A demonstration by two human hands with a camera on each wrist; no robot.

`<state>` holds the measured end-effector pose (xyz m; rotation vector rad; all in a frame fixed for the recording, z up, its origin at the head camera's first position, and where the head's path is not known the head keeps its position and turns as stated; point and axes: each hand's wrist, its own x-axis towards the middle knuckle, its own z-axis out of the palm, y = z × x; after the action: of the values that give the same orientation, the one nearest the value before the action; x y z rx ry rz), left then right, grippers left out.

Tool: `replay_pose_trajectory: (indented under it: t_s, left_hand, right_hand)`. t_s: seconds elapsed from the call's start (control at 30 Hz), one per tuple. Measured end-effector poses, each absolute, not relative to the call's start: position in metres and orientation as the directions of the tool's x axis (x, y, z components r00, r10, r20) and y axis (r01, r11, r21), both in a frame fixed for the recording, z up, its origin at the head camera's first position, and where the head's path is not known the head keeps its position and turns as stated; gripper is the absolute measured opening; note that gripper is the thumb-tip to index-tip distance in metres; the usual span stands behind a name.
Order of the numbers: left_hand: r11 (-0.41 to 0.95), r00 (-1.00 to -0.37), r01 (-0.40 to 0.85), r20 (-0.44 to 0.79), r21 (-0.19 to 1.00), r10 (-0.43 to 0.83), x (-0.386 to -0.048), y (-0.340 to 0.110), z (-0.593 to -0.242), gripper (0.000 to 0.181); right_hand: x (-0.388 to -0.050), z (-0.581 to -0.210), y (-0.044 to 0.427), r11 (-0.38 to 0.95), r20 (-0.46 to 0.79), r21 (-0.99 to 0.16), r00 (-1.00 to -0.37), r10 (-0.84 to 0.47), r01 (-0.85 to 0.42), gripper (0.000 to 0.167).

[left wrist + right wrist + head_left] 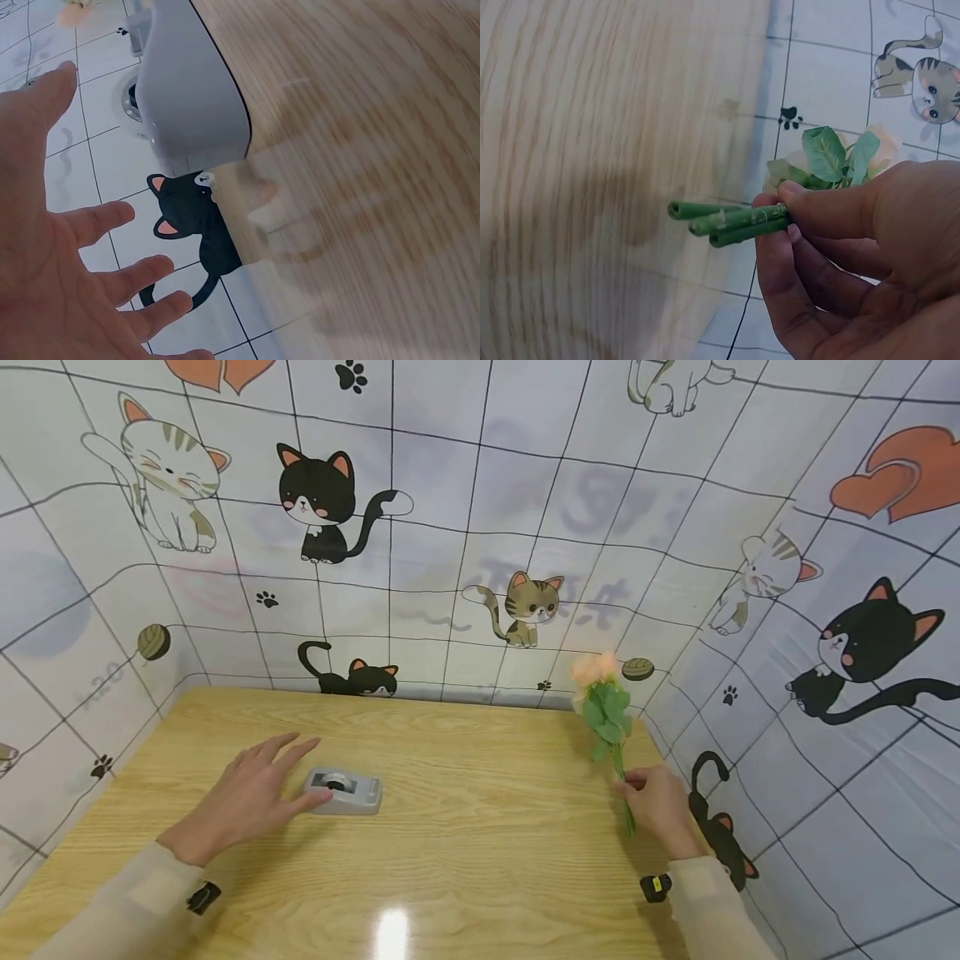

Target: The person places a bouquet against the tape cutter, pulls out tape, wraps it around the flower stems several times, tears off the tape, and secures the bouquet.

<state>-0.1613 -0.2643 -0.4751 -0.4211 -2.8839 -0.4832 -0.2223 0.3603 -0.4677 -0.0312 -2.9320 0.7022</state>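
Observation:
A grey tape dispenser point(343, 792) with a roll in it lies at the left of the wooden table. My left hand point(251, 797) is beside it with fingers spread; in the head view the thumb overlaps its near left edge. The left wrist view shows the dispenser's grey body point(195, 82) apart from the fingers. On the right, my right hand point(660, 803) pinches the stems of a small bunch of peach flowers point(596, 670) with green leaves. Thumb and forefinger meet on the stems, and three green stem ends point(731, 221) stick out past them in the right wrist view.
The wooden table point(480, 860) fills the lower middle. A sheet with cat prints and a grid point(435, 543) hangs along the back and both sides. Each wrist carries a small black device, such as the one on the right sleeve point(655, 887).

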Motion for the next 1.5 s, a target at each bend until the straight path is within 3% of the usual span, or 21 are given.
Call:
replay_pose_trajectory:
  t_s: [0.4,0.67,0.87,1.37,1.5]
  left_hand:
    - [0.921,-0.967,0.251,0.121,0.299,0.224,-0.164,-0.268,-0.483,0.110]
    - [0.928,-0.973,0.228,0.099,0.296,0.207,-0.164,-0.269,-0.485,0.113]
    - [0.932,-0.976,0.215,0.080,0.292,0.200,-0.163,-0.269,-0.485,0.114]
    - [0.934,-0.975,0.220,0.093,0.282,0.202,-0.164,-0.268,-0.485,0.115]
    - [0.935,-0.974,0.223,0.096,0.275,0.204,-0.164,-0.269,-0.486,0.115]
  right_hand:
    - [-0.225,-0.477,0.388,0.925,0.110,-0.369,-0.984,0.137,0.088,0.026]
    - [-0.227,-0.487,0.394,0.913,0.057,-0.380,-0.982,0.182,0.147,0.023]
    - [-0.228,-0.490,0.395,0.901,0.018,-0.395,-0.979,0.205,0.181,0.032]
    - [-0.222,-0.490,0.384,0.892,0.011,-0.425,-0.984,0.177,0.156,0.047]
    - [-0.218,-0.488,0.377,0.893,0.050,-0.444,-0.993,0.102,0.070,0.055]
